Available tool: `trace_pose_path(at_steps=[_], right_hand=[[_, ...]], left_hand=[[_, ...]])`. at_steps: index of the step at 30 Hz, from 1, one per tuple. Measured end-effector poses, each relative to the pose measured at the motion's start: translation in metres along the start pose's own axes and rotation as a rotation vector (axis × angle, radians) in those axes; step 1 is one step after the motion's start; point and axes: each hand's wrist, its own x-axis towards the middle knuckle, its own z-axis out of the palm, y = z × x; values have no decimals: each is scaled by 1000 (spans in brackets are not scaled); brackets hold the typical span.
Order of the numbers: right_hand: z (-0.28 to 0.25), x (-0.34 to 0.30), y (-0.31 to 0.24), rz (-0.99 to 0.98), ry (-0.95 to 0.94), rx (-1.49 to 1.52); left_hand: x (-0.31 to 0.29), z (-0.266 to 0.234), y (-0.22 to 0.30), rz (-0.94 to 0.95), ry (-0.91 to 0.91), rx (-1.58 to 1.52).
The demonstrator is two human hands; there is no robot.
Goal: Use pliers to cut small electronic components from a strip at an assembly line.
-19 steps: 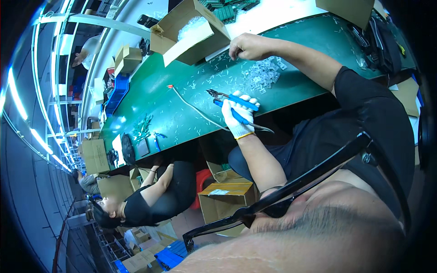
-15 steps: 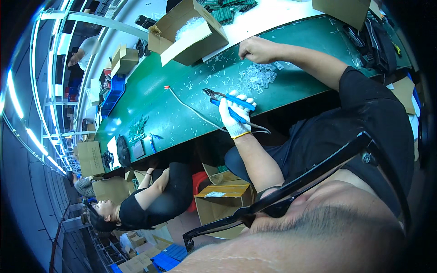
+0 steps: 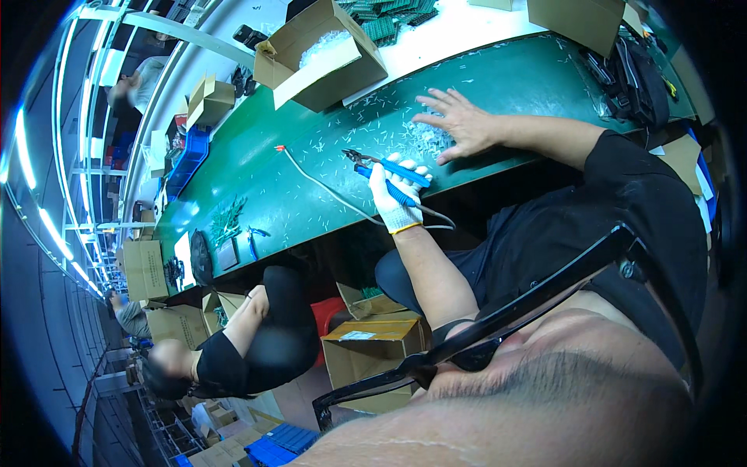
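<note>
My left hand (image 3: 395, 204), in a white knitted glove, is closed around blue-handled cutting pliers (image 3: 389, 175). Their dark jaws point left above the green table, slightly apart. Bare and palm down, my right hand (image 3: 459, 127) spreads its fingers over a pile of small clear plastic pieces (image 3: 426, 140). It covers part of the pile; I cannot tell whether it touches the pieces. A grey cord (image 3: 327, 187) with a red tip lies on the table and runs behind my gloved hand.
Short clear slivers litter the green table (image 3: 264, 179). An open carton (image 3: 334, 82) with clear pieces stands at the far side, near green plastic parts (image 3: 381, 29). A black bag (image 3: 642, 82) lies at the right. Further left sits a co-worker (image 3: 233, 354); a blue tray (image 3: 187, 163) stands beyond.
My right hand has come from a closed hand beyond the pile to spread fingers above it. My left hand stays around the pliers, almost still. The co-worker's arms have shifted.
</note>
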Motion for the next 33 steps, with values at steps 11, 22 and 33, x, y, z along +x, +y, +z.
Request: trace_pose_path(at_steps=[11,22,33], right_hand=[[21,27,11,-39,33,144],[3,4,26,-40,160,-13],[7,15,22,-86,324,90]], left_hand=[[-2,-2,-4,-6,4,20],[-3,0,-3,-11,0,31],[-3,1,-3,-11,0,43]])
